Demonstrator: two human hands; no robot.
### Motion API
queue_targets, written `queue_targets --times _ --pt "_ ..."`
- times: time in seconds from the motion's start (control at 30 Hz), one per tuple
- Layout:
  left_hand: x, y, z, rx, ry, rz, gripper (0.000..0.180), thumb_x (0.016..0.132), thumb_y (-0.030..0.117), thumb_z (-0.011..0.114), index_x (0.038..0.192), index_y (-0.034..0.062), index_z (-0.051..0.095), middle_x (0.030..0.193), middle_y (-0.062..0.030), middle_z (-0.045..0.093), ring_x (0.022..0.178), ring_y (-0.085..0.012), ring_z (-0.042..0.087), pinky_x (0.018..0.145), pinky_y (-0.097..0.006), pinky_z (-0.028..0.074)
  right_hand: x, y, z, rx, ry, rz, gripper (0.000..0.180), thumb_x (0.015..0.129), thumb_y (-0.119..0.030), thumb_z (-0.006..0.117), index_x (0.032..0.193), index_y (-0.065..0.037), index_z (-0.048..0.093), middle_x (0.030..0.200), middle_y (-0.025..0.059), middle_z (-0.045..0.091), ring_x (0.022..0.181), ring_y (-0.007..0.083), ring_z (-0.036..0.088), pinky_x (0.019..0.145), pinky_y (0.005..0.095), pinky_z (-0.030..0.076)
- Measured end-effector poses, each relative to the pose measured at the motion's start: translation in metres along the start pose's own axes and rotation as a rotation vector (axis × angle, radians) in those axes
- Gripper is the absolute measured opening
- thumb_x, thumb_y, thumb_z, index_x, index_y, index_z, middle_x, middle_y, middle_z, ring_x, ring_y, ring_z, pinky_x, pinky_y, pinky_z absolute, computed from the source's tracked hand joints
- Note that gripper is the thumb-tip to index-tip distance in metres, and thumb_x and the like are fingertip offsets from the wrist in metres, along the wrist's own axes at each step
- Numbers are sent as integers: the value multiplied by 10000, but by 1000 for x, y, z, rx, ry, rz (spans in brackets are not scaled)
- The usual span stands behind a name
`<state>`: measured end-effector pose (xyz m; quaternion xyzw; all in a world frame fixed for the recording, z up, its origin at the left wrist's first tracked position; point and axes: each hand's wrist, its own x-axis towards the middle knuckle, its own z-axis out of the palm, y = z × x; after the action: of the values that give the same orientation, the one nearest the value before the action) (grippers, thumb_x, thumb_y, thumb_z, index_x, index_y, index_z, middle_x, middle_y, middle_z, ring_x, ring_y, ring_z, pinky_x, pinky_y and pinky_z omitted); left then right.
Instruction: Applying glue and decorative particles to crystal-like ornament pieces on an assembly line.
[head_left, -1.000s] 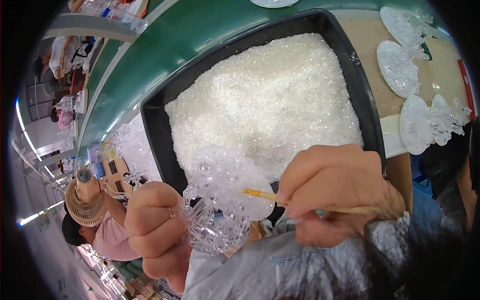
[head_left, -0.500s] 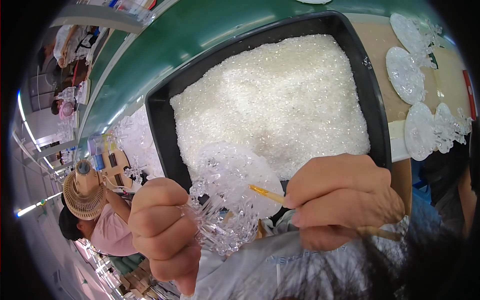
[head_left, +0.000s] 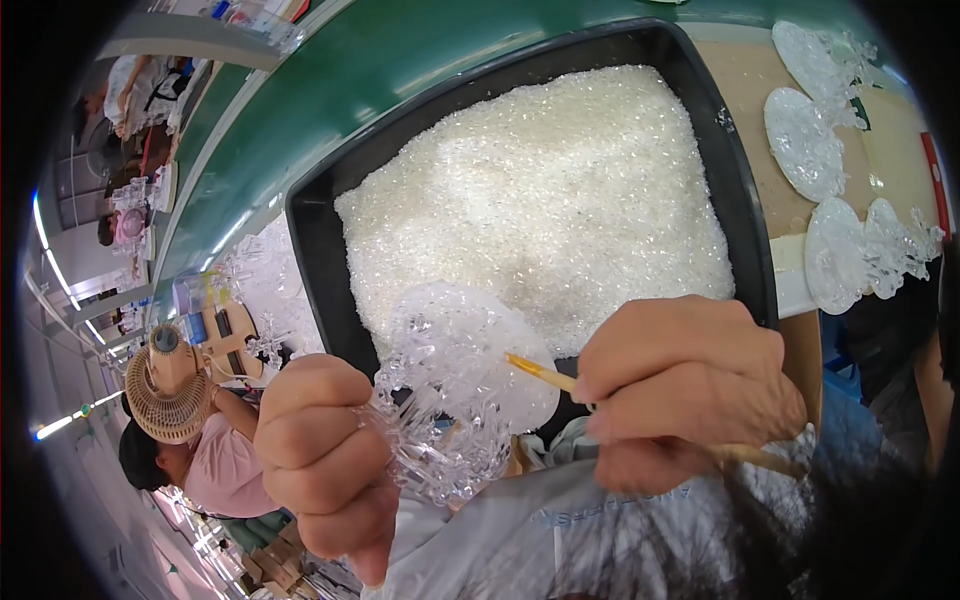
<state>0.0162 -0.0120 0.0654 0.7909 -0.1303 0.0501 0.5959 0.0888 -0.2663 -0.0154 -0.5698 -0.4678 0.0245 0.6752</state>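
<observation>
My left hand (head_left: 325,455) is closed around part of a clear, branching glass-like ornament (head_left: 445,425). The ornament has a round, whitish disc (head_left: 490,325) and is tilted over the near edge of a black tray (head_left: 742,200). Pinched between the fingers of my right hand (head_left: 690,375) is a thin stick-like brush (head_left: 540,371) with an amber-yellow tip. That tip lies over the disc's right part; whether it touches the surface I cannot tell. Sparkling white granules (head_left: 540,170) fill the tray beyond both hands.
More clear ornaments with round discs (head_left: 802,145) stand on the board at the right. A green worktop (head_left: 400,65) runs behind the tray. At the left are a beige fan (head_left: 168,385), a person in a pink top (head_left: 230,465) and a table with clear pieces (head_left: 265,270).
The brush tip has shifted slightly right over the disc, and my right hand has risen a little. My left hand keeps its hold on the ornament. The whole view has shifted slightly.
</observation>
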Motion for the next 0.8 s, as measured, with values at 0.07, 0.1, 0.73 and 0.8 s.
queue_targets --times 0.07,0.1,0.73,0.8 --pt "-3 -9 0 93 -7 197 376 955 449 513 877 82 532 724 -66 561 636 -221 504 463 -395 481 -5 6 3 91 72 -69 315 664 -84 882 881 3 670 872 168 677 680 297 690 559 345 566" --pt "-5 -12 2 140 -9 296 386 964 460 497 871 87 531 720 -66 557 634 -218 494 460 -387 473 -3 6 3 96 71 -68 315 664 -84 882 881 3 670 872 168 677 680 297 690 559 345 566" --pt "-16 -41 10 480 136 815 480 1023 490 374 815 87 530 678 -87 526 568 -215 408 461 -368 432 3 -1 -2 48 -44 -59 249 738 -127 849 883 -11 682 857 164 675 681 301 691 556 349 554" --pt "-15 -38 12 463 183 824 484 1025 485 369 811 82 531 675 -90 525 559 -217 404 464 -373 433 2 -4 -1 18 -49 -86 219 750 -99 830 868 -6 670 871 171 676 684 290 692 567 334 559"
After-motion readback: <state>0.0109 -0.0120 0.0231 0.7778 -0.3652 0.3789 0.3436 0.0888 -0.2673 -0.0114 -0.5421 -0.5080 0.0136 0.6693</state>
